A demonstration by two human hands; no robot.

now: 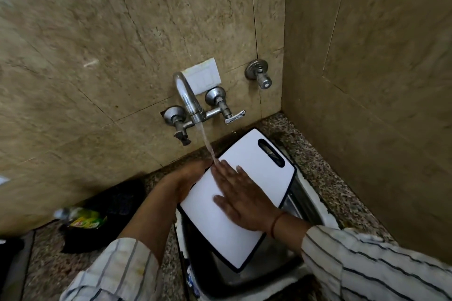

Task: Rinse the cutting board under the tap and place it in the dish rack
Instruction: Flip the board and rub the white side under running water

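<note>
A white cutting board (254, 154) with a dark rim and a handle slot at its far end is held tilted over the steel sink (300, 200). My left hand (188, 178) grips its left edge, fingers hidden behind the board. My right hand (242, 195) lies flat on the board's face with fingers spread. Water runs from the chrome tap (187, 98) and lands at my right fingertips on the board. No dish rack is in view.
Two tap handles (234, 116) flank the spout, and a separate valve (260, 76) sits on the wall to the right. A green-labelled bottle (83, 219) lies on a dark thing left of the sink. Speckled granite counter (325, 178) meets tiled walls in the right corner.
</note>
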